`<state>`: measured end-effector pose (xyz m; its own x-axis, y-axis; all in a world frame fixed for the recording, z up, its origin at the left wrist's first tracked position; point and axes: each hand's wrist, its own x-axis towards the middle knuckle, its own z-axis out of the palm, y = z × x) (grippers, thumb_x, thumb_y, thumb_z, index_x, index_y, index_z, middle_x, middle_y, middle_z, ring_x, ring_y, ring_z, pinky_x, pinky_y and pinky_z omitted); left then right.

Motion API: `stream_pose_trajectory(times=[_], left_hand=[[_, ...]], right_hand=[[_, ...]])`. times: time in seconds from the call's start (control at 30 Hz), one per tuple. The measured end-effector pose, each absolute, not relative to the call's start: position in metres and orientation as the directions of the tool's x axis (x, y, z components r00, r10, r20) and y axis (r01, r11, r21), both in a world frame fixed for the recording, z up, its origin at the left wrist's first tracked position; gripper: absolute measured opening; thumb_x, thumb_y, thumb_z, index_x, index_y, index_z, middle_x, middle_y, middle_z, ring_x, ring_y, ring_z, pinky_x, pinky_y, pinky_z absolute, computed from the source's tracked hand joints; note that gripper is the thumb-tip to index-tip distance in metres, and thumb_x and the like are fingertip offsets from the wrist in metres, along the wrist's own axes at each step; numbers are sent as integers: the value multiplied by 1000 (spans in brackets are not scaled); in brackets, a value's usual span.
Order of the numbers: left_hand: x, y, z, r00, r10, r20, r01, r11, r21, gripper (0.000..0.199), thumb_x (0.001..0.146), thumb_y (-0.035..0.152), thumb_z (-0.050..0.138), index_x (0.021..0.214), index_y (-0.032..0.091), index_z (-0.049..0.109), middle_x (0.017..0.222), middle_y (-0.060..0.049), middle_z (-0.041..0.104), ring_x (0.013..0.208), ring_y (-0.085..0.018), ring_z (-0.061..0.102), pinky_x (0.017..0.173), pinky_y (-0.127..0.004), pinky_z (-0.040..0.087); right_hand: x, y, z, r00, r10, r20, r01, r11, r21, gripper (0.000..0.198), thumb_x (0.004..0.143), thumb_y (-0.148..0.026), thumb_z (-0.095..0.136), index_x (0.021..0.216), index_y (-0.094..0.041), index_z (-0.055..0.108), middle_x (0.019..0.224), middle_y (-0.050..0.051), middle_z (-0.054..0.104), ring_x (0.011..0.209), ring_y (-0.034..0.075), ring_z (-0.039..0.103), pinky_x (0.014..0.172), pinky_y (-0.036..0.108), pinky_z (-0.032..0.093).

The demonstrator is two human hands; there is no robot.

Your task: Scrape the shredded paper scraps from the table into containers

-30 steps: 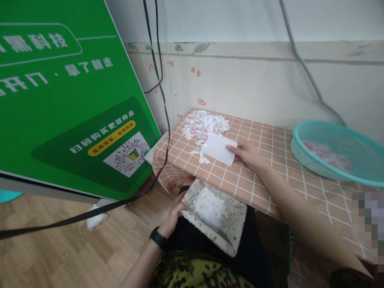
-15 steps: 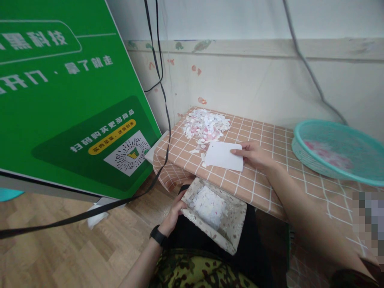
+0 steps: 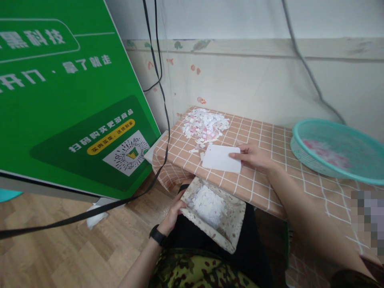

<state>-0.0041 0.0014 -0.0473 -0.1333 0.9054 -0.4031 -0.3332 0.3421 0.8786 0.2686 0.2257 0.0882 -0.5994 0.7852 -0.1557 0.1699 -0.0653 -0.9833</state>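
Observation:
A white card (image 3: 221, 158) is pinched at its right edge by my right hand (image 3: 250, 157), thumb on top, low over the checked tablecloth. Beyond the card lies a heap of torn paper scraps (image 3: 205, 125), mostly white with some pink, and a few loose bits trail down to the card's left edge. My left hand (image 3: 175, 211) grips the left rim of a patterned rectangular box (image 3: 235, 224) below the table edge, above my lap. White paper scraps (image 3: 209, 205) lie inside that box. Some of the left fingers are hidden beneath the rim.
A turquoise mesh basket (image 3: 300, 154) with pinkish-white contents stands on the table (image 3: 270, 140) at right. To the left is a large green printed panel (image 3: 75, 100), with a black strap (image 3: 166, 120) hanging in front of it. A wall borders the table's far side.
The white card has shifted slightly toward me and left, showing more cloth between it and the heap. My left hand still holds the box in about the same place.

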Motion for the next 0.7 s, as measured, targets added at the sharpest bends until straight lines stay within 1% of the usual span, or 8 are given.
stream_pose_trajectory(times=[0.1, 0.2, 0.3, 0.4, 0.47, 0.53, 0.6, 0.7], left_hand=[[-4, 2, -46, -125, 913, -388, -336, 329, 883, 52, 68, 25, 55, 120, 21, 62, 116, -6, 68, 105, -32, 57, 81, -37, 45], [-5, 1, -49, -124, 914, -386, -336, 327, 883, 52, 69, 23, 54, 121, 21, 61, 117, -5, 67, 105, -31, 57, 81, -37, 45], [-5, 1, -51, -125, 915, -384, -330, 327, 885, 52, 71, 22, 52, 122, 21, 59, 116, -5, 67, 102, -29, 58, 80, -36, 45], [-4, 1, -51, -115, 921, -371, -353, 311, 882, 50, 70, 24, 53, 120, 21, 61, 111, -5, 69, 97, -28, 61, 75, -35, 46], [-5, 1, -51, -119, 915, -385, -404, 310, 861, 43, 68, 23, 55, 110, 20, 65, 104, -4, 71, 89, -26, 63, 70, -34, 47], [-9, 1, -51, -139, 886, -442, -464, 336, 820, 30, 67, 22, 56, 93, 17, 69, 88, -4, 73, 75, -23, 63, 66, -33, 47], [-15, 2, -51, -165, 842, -514, -509, 373, 776, 17, 66, 23, 57, 76, 14, 68, 69, -3, 70, 63, -20, 60, 62, -33, 47], [-28, 4, -48, -207, 812, -546, -536, 373, 758, 15, 66, 26, 57, 69, 14, 66, 60, -2, 67, 56, -18, 58, 59, -32, 46]], right_hand=[[282, 234, 90, -489, 862, -134, 180, -50, -982, 34, 64, -42, 80, 80, -13, 74, 74, 8, 71, 57, 14, 61, 47, 25, 47], [288, 240, 87, -402, 911, -90, 97, -55, -994, 32, 63, -40, 81, 79, -14, 73, 73, 7, 71, 57, 14, 61, 48, 25, 47], [276, 239, 79, -426, 900, -93, 56, -77, -995, 33, 66, -44, 79, 83, -16, 72, 75, 6, 70, 60, 14, 62, 53, 27, 50], [259, 233, 72, -461, 883, -87, 78, -57, -995, 37, 70, -48, 75, 86, -16, 70, 74, 5, 69, 60, 13, 61, 53, 26, 51], [253, 231, 70, -473, 878, -74, 114, -22, -993, 38, 70, -50, 73, 83, -15, 70, 70, 4, 67, 56, 12, 58, 49, 23, 47], [254, 230, 71, -501, 863, -68, 136, 2, -991, 37, 69, -50, 74, 78, -13, 69, 66, 4, 66, 51, 10, 54, 44, 21, 42], [259, 230, 73, -513, 856, -61, 125, 4, -992, 37, 69, -49, 74, 75, -13, 69, 64, 3, 65, 50, 9, 53, 43, 21, 40], [263, 230, 75, -473, 879, -51, 90, -10, -996, 36, 70, -49, 74, 77, -14, 68, 66, 3, 65, 52, 10, 54, 44, 21, 42]])
